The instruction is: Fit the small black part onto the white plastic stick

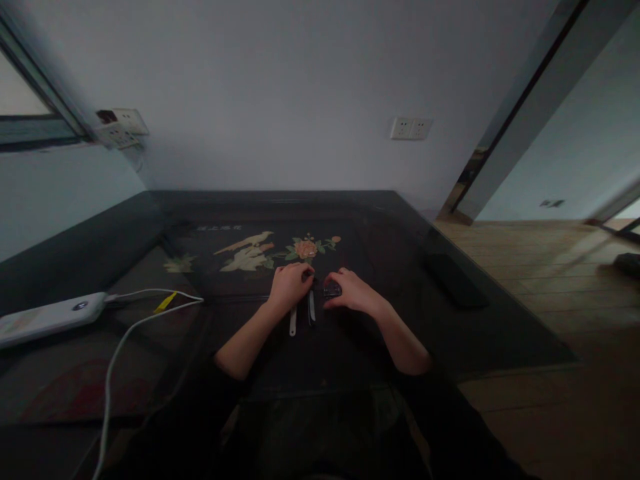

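My left hand (290,285) is closed, its fingers curled together over the dark table top (280,363). Whatever sits between those fingertips is hidden. Below it lies a pale flat strip with a small hole at its near end (293,323), partly covered by the hand. Just right of that is a slim dark tool with a shiny silver edge (312,308), its far end close to the left fingertips. Between the thumb and fingers of my right hand (353,291) is a small dark, glossy piece (331,291), too dim to name.
A white power strip (60,317) with a white cable (114,363) and yellow tag (165,303) lies at the left. A flat black object (456,280) rests on the right side. Wall sockets (411,128) are behind the table, which carries a bird-and-flower picture (250,257).
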Motion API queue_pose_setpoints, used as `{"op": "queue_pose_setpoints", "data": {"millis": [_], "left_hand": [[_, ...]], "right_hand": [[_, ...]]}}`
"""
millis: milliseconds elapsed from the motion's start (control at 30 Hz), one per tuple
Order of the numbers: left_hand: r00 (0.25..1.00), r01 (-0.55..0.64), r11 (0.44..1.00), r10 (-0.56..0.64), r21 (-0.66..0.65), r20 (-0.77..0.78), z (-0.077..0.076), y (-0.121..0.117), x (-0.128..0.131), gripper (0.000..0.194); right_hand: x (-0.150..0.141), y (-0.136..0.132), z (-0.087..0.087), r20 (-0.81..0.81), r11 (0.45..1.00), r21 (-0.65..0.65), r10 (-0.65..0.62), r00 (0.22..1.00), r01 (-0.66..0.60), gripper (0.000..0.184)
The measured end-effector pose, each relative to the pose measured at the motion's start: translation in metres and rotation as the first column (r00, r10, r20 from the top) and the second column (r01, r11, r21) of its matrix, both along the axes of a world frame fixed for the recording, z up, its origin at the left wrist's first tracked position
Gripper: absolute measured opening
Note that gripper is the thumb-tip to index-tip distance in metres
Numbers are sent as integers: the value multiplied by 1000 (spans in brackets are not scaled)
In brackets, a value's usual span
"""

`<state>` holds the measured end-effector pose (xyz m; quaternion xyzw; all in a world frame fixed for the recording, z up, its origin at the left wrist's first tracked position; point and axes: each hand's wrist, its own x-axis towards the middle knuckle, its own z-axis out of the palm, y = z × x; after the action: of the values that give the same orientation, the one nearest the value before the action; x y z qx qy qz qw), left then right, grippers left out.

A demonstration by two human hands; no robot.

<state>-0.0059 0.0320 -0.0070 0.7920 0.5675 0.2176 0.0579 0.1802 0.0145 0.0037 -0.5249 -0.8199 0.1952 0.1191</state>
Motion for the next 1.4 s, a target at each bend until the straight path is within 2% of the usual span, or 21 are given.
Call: {"op": "queue_pose_setpoints", "data": {"millis": [233, 367, 500, 633, 733, 933, 1000, 1233, 1400], "left_hand": [[995, 15, 1000, -17, 23, 98, 1, 7, -8, 20], [985, -26, 1000, 24, 14, 171, -3, 19, -19, 21], [951, -107, 994, 104, -6, 292, -9, 33, -31, 26], [896, -144, 990, 131, -2, 425, -19, 46, -38, 29], [855, -185, 982, 173, -24, 489, -27, 53, -43, 30], [821, -238, 971, 220, -33, 527, -33, 61, -48, 32], [820, -238, 971, 218, -31, 529, -34, 61, -48, 32], [854, -175, 983, 180, -55, 488, -37, 66, -52, 32], [887, -111, 989, 141, -93, 440, -37, 70, -56, 31]], "right_hand": [[1, 4, 7, -153, 989, 97, -93, 984, 108, 25], [3, 10, 6, -230, 978, 104, -151, 961, 178, 17], [13, 25, -8, -378, 976, 92, -151, 913, 200, 21], [27, 45, -29, -502, 965, 109, -152, 852, 237, 29], [35, 56, -40, -621, 943, 53, -225, 750, 327, 39], [38, 64, -46, -849, 909, -147, -319, 422, 391, 51], [37, 65, -46, -868, 907, -168, -321, 378, 386, 51], [36, 65, -45, -861, 904, -191, -342, 377, 384, 53], [38, 68, -49, -822, 924, -113, -293, 488, 364, 54]]}}
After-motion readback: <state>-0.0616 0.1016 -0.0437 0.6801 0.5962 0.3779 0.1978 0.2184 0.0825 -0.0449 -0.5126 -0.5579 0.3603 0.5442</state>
